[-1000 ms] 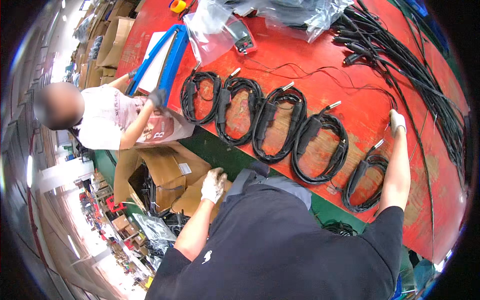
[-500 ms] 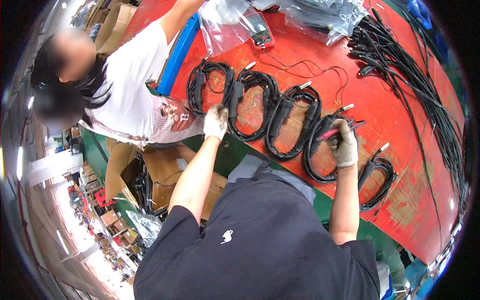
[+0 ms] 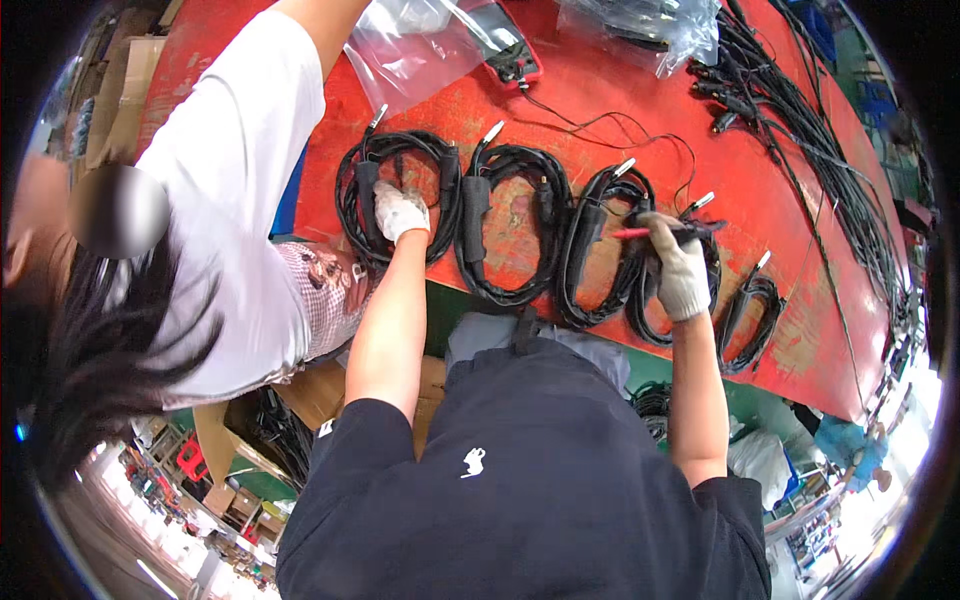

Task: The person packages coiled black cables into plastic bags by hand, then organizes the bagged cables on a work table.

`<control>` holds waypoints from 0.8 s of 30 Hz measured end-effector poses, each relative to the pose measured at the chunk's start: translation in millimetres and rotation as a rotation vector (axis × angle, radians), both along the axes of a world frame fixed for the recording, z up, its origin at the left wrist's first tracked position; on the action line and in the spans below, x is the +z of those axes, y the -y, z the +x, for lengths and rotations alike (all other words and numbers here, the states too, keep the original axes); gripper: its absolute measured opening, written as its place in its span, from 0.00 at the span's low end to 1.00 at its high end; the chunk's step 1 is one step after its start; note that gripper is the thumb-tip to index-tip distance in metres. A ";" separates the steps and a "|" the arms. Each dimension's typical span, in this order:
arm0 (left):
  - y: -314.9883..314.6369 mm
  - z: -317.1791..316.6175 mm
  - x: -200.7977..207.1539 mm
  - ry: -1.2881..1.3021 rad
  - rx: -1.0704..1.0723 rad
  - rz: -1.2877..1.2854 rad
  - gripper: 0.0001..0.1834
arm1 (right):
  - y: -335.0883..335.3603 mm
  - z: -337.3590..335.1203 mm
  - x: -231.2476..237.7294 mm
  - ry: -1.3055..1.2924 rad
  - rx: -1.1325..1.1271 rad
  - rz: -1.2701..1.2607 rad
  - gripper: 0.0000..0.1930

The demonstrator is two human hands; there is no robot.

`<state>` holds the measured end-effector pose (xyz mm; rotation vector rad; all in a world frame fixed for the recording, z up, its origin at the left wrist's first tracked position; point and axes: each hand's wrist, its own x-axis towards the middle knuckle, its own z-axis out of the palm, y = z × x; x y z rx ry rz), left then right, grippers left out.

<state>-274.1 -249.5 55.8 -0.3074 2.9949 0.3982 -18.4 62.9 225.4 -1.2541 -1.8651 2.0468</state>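
Several black coiled cables with silver plug tips lie in a row along the near edge of the red table. My left hand (image 3: 402, 211), in a white glove, reaches inside the leftmost coiled cable (image 3: 447, 205). Its fingers are closed at that coil's thick black sleeve. My right hand (image 3: 682, 270), also gloved, grips a red test probe (image 3: 632, 233), which points left over the third coiled cable (image 3: 568, 262). A dark probe-like piece (image 3: 700, 233) sticks out on the hand's right side. Partly under this hand is the fourth coil. The smallest coiled cable (image 3: 733, 332) lies at the far right.
A red-cased multimeter (image 3: 515, 66) with thin leads lies at the back, beside clear plastic bags (image 3: 415, 55). A bundle of loose black cables (image 3: 800, 150) runs down the right side. Close on my left stands a person in a white shirt (image 3: 225, 200); an open carton (image 3: 235, 432) is below.
My left hand has moved left from between the first two coils into the leftmost one. My right hand, still with the red probe, has shifted slightly. The co-worker appears closer.
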 end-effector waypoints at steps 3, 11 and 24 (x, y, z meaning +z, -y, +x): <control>12.0 -6.9 -7.7 0.036 -0.014 0.083 0.20 | 11.6 -37.9 8.3 0.001 -0.038 -0.140 0.13; 12.2 -19.0 -4.0 0.081 -0.373 -0.037 0.24 | -30.4 -50.3 -34.6 -0.074 -0.275 -0.530 0.18; 2.9 -35.7 -62.1 0.163 -0.357 -0.017 0.21 | -44.0 -73.8 36.1 -0.180 -0.055 0.342 0.12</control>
